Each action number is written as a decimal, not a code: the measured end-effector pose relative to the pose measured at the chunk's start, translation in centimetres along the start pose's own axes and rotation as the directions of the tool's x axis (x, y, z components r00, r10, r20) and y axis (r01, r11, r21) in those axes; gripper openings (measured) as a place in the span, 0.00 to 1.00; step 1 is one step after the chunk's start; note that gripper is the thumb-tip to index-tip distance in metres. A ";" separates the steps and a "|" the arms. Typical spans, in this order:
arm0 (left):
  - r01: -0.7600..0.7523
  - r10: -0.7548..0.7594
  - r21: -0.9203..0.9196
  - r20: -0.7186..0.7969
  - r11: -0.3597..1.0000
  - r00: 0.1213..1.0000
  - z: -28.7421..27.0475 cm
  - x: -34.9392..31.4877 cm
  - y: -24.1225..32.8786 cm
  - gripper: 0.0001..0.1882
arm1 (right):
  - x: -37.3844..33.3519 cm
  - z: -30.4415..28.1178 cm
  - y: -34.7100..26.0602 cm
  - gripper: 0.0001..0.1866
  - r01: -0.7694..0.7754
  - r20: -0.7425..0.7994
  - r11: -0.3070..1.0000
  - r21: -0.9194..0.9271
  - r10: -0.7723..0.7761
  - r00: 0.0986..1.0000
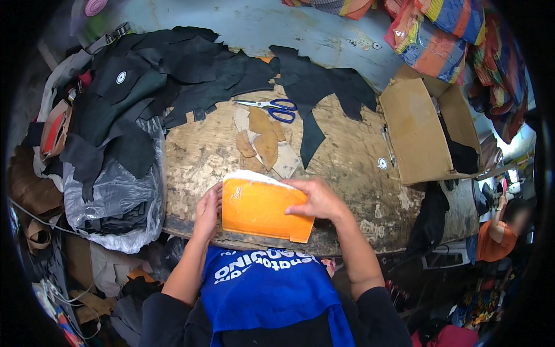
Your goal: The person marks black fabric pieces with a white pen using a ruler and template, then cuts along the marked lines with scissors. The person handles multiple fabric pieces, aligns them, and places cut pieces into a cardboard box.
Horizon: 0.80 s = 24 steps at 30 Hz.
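An orange flat piece [266, 208] with a white, rough-looking upper edge is held upright over the table's front edge. My right hand [319, 199] grips its upper right corner, thumb on the orange face and the other fingers behind. At its left edge is my left hand [207, 213], its fingers curled partly behind the piece. Just beyond lie several tan and pale leather scraps [266, 149]. Blue-handled scissors [272, 107] rest above the scraps, blades pointing left. What the piece's back looks like is hidden.
Black leather pieces [202, 66] cover the worn wooden table's [347, 150] far side and left. A clear plastic bag [115, 214] of dark scraps sits at left. An open cardboard box [419, 124] stands at right. Another person [496, 237] in orange is at far right.
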<state>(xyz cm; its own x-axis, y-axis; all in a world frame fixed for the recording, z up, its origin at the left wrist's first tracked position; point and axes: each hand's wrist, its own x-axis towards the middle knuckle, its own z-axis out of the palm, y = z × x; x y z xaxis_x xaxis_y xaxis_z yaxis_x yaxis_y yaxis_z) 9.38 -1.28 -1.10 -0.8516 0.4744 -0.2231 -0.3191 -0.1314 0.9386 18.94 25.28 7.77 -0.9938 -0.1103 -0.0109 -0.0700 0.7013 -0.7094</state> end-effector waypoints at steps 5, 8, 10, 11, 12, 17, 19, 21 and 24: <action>0.080 -0.080 -0.199 0.005 0.977 0.997 -1.5 -1.1 -0.6 0.36 | -0.8 1.1 -3.1 0.34 0.175 -0.112 0.926 -0.334 -0.223 0.968; 0.107 -0.106 -0.106 0.017 0.989 0.994 -1.7 -0.6 -1.1 0.37 | -1.6 1.3 -4.3 0.24 0.192 -0.132 0.918 -0.347 -0.250 0.959; 0.104 -0.101 -0.088 0.044 0.991 0.994 -1.7 -0.4 -1.1 0.38 | -2.2 1.2 -4.9 0.21 0.140 -0.048 0.968 -0.207 -0.153 0.987; 0.094 -0.087 -0.117 0.065 0.989 0.994 -1.5 -0.4 -1.0 0.38 | -2.8 1.0 -5.3 0.18 0.159 -0.044 0.977 -0.142 -0.166 0.985; 0.072 -0.058 -0.147 0.094 0.987 0.994 -1.1 -0.2 -0.9 0.38 | -3.3 0.8 -5.7 0.18 0.178 -0.041 0.972 -0.155 -0.186 0.982; 0.037 -0.031 -0.247 0.029 0.968 0.999 0.1 -0.1 0.3 0.33 | -6.5 -0.2 -7.9 0.16 0.220 0.092 0.961 -0.166 -0.207 0.974; -0.107 0.111 0.103 -0.031 0.989 0.993 0.3 -0.2 0.4 0.29 | -7.5 0.0 -8.4 0.16 0.222 0.157 0.966 -0.130 -0.201 0.967; -0.233 0.243 0.178 -0.034 0.956 0.969 0.6 -0.8 0.3 0.26 | -8.0 0.6 -8.0 0.17 0.216 0.241 0.973 0.076 -0.228 0.943; -0.185 0.204 0.178 -0.090 0.966 0.975 0.1 -0.5 0.3 0.26 | -8.5 2.0 -6.7 0.18 0.138 0.339 0.943 0.302 -0.241 0.909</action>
<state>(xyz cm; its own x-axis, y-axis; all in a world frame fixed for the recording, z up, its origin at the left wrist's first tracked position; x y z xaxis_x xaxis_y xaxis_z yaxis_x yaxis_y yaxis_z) 9.75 -1.49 -0.72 -0.9326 0.3574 -0.0500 -0.0764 -0.0600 0.9953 27.99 20.08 11.19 -0.8576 -0.5084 -0.0777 -0.1771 0.4338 -0.8835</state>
